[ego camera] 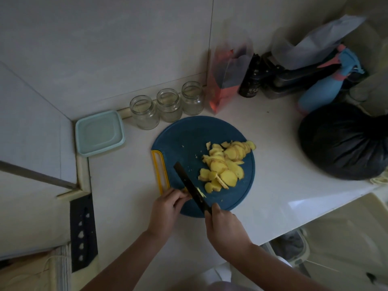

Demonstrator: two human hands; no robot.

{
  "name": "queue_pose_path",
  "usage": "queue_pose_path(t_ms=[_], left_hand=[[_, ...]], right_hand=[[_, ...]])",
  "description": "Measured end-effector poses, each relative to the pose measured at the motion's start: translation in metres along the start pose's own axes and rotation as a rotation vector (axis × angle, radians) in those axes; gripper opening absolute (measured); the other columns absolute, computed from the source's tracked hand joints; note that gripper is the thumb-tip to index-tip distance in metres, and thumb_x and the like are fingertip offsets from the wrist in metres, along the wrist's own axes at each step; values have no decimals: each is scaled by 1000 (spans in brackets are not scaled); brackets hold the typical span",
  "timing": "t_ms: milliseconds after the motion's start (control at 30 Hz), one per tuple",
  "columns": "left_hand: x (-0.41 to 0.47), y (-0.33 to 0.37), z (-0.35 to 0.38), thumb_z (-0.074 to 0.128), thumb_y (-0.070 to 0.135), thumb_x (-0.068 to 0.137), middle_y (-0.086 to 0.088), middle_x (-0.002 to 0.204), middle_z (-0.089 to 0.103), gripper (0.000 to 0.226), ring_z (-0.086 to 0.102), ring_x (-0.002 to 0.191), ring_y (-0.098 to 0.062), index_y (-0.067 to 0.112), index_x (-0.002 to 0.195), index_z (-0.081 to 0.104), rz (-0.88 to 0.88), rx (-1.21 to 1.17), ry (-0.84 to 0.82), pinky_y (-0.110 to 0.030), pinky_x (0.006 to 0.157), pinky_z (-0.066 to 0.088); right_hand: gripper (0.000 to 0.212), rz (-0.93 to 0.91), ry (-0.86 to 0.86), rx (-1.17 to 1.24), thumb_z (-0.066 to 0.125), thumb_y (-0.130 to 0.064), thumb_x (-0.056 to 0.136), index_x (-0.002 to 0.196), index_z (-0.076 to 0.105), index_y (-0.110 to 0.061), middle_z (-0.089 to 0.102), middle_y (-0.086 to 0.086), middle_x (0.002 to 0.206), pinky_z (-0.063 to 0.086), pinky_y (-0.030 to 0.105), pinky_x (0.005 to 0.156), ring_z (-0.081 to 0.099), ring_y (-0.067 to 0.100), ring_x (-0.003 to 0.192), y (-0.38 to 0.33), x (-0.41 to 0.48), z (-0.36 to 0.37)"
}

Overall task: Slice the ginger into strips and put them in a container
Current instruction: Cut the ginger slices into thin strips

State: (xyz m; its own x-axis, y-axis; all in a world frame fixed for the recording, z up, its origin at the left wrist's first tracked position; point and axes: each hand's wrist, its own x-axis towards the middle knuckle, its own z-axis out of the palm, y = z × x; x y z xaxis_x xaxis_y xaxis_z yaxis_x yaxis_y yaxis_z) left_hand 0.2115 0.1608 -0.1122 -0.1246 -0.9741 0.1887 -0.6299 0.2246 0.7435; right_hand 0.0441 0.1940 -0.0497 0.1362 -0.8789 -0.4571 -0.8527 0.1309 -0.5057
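A round blue cutting board [189,135] with a yellow handle lies on the white counter. A heap of yellow ginger slices [225,162] covers its right half. My right hand [224,225] grips the handle of a black knife [190,184], whose blade points up-left across the board. My left hand [167,208] pinches a small piece of ginger [185,190] against the board, right at the blade's left side. A few cut bits [200,192] cling to the blade's right side. A pale green lidded container [99,133] sits to the board's left.
Three open glass jars [168,107] line the wall behind the board. A red-and-clear bag [228,78], a dark bottle [251,78], a blue spray bottle [327,87] and a tied black bag [344,141] crowd the right. The counter edge runs at lower right.
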Motion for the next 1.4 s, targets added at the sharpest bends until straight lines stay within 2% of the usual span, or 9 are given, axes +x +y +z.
queue_pose_path(t_ms=[100, 267, 467, 667, 800, 967, 1067, 1167, 1400], left_hand=[[-1, 0, -1, 77, 4, 73, 3, 76, 65, 9, 60, 72, -1, 7, 76, 69, -7, 4, 5, -13, 64, 48], [-3, 4, 2, 77, -3, 71, 0, 75, 64, 14, 58, 74, -1, 7, 76, 69, -5, 27, 38, -9, 66, 46], [-4, 3, 3, 71, 3, 75, -2, 75, 63, 3, 57, 72, -2, 5, 76, 69, -6, 36, 74, -7, 65, 43], [-1, 8, 1, 73, 6, 77, 1, 81, 66, 8, 60, 78, -1, 7, 85, 73, -57, 3, 53, -9, 70, 46], [3, 20, -1, 77, 7, 75, 10, 75, 66, 6, 62, 75, 0, 11, 77, 73, -249, -85, 104, -6, 67, 44], [17, 31, -8, 75, 10, 78, 8, 69, 70, 7, 63, 62, 0, 16, 78, 72, -596, -220, 43, -16, 62, 49], [32, 35, -16, 74, 13, 81, -4, 61, 67, 11, 61, 47, -11, 10, 77, 64, -894, -353, -75, -22, 47, 50], [44, 35, -28, 74, 21, 82, -10, 61, 68, 20, 63, 46, -15, 3, 79, 66, -1097, -418, -250, -21, 43, 49], [49, 33, -33, 74, 22, 82, -15, 73, 71, 31, 69, 57, -19, -7, 91, 69, -1148, -515, -352, -24, 53, 56]], right_hand=[[27, 6, -20, 39, 31, -35, 102, 99, 48, -14, 57, 2, 78, 47, 37, 64, 60, 23, 72, -1, 3, -1], [22, -14, -44, 11, 30, -33, 103, 96, 42, -16, 47, -4, 70, 40, 32, 60, 54, 21, 69, -1, 10, 2], [30, 7, -73, -83, 29, -30, 104, 120, 41, -8, 66, 13, 101, 40, 31, 65, 64, 32, 91, -15, 22, 9], [29, 27, -19, 47, 30, -33, 103, 112, 45, -9, 65, 12, 98, 38, 31, 64, 63, 31, 88, -14, 28, 8], [29, 10, -23, 45, 30, -33, 103, 114, 45, -11, 65, 10, 97, 44, 33, 67, 64, 29, 88, -7, 22, 8], [30, -20, -26, 23, 29, -33, 103, 117, 44, -12, 65, 10, 99, 41, 30, 65, 64, 29, 90, -4, 19, 5], [30, -30, -28, 13, 29, -33, 103, 114, 45, -10, 65, 11, 100, 44, 32, 68, 64, 29, 91, -4, 19, 2], [30, -36, -38, 17, 31, -33, 103, 111, 47, -9, 65, 12, 100, 46, 34, 70, 64, 30, 90, -4, 20, -2], [24, -25, -75, 103, 33, -32, 103, 90, 43, -14, 58, 10, 86, 37, 30, 63, 56, 26, 77, -1, 19, -15]])
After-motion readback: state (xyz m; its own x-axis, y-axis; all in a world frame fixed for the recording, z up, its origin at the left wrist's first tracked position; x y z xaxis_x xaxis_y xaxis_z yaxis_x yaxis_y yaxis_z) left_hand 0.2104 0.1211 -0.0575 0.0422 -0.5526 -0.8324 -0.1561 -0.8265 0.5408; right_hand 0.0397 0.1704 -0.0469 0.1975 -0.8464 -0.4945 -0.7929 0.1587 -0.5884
